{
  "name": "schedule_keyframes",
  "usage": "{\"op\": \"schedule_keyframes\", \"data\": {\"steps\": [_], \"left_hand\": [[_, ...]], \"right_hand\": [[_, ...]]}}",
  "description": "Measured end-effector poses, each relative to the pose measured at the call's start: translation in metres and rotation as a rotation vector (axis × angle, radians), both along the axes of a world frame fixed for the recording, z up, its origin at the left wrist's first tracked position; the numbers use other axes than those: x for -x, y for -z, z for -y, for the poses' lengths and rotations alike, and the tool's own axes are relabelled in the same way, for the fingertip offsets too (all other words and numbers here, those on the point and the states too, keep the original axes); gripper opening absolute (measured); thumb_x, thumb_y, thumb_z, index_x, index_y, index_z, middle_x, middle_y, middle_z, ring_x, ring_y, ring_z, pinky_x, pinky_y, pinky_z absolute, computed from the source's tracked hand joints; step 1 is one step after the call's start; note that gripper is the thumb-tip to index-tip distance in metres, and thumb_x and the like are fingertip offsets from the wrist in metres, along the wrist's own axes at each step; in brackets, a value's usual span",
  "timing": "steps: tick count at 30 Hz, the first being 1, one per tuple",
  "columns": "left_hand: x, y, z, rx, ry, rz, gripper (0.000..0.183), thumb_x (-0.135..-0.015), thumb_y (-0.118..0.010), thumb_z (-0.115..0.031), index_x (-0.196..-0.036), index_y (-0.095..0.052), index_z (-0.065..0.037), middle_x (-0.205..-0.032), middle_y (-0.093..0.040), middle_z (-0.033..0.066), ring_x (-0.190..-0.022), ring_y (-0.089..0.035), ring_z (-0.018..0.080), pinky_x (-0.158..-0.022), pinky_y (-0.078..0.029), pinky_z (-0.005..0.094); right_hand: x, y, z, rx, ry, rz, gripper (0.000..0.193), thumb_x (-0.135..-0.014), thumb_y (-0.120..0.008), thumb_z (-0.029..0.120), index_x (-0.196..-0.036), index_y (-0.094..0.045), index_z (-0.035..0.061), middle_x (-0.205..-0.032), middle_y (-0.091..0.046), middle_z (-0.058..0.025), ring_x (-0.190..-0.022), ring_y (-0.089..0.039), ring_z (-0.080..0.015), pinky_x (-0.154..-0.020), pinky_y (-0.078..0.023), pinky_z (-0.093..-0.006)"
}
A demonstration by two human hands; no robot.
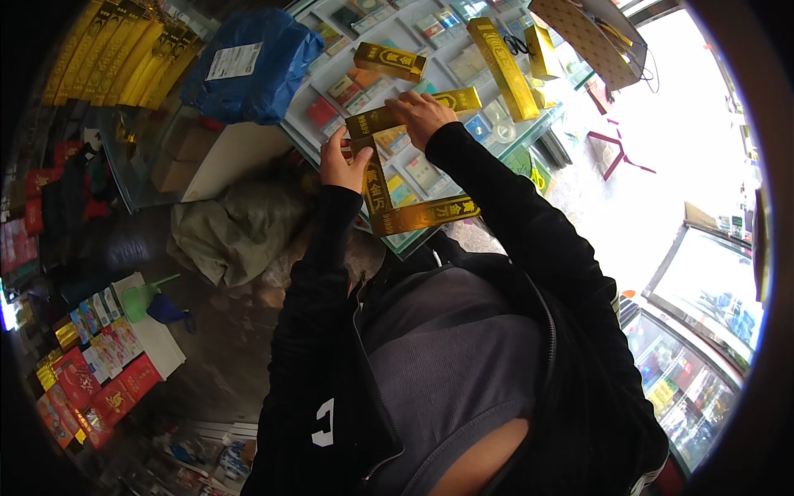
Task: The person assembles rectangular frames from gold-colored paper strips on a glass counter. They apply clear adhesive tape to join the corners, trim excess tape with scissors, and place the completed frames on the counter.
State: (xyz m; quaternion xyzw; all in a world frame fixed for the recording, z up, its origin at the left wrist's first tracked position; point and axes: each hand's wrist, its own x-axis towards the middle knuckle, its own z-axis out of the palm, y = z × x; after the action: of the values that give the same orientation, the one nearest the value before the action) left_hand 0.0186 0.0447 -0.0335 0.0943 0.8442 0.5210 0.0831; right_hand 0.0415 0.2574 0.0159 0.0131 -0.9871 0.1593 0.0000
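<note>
Three long gold boxes lie end to end on the glass counter (411,241), making an open-sided frame. My left hand (341,168) is closed around the upper end of the left gold box (377,197), where it meets the upper box. The upper gold box (457,99) runs away to the right. My right hand (428,121) grips it near its middle, fingers bent over it and partly hiding it. Nearest to my body, the lower gold box (432,215) touches the left box at the corner; my right sleeve is close to its right end.
A short gold box (390,62), a long gold box (504,70) and a blue wrapped parcel (254,68) rest on the counter. Small packs show under the glass. A patterned bag (589,37) stands at the far right corner. Gold packages (116,54) fill the far left.
</note>
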Motion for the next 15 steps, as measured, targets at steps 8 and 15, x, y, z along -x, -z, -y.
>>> {"op": "schedule_keyframes", "data": {"steps": [8, 15], "left_hand": [[0.006, -0.004, -0.001, -0.009, 0.008, 0.123, 0.068, -0.081, -0.084, -0.011, -0.140, -0.050, -0.003, -0.120, -0.055, 0.0133, -0.095, -0.064, 0.0236, -0.081, -0.059, 0.0361], [0.009, 0.003, 0.021, 0.098, -0.119, -0.089, 0.070, -0.083, -0.084, -0.022, -0.141, -0.050, -0.004, -0.119, -0.056, 0.0130, -0.094, -0.061, 0.0219, -0.082, -0.055, 0.0368]], "right_hand": [[-0.007, -0.009, 0.002, 0.040, 0.010, -0.084, 0.056, -0.083, -0.066, 0.005, -0.137, -0.056, 0.0168, -0.129, -0.060, -0.0078, -0.114, -0.063, -0.0333, -0.091, -0.057, -0.0423], [-0.081, -0.035, -0.071, 0.340, 0.098, -0.255, 0.038, -0.089, -0.062, 0.007, -0.127, -0.059, 0.0121, -0.111, -0.067, -0.0093, -0.100, -0.067, -0.0293, -0.085, -0.057, -0.0405]]}}
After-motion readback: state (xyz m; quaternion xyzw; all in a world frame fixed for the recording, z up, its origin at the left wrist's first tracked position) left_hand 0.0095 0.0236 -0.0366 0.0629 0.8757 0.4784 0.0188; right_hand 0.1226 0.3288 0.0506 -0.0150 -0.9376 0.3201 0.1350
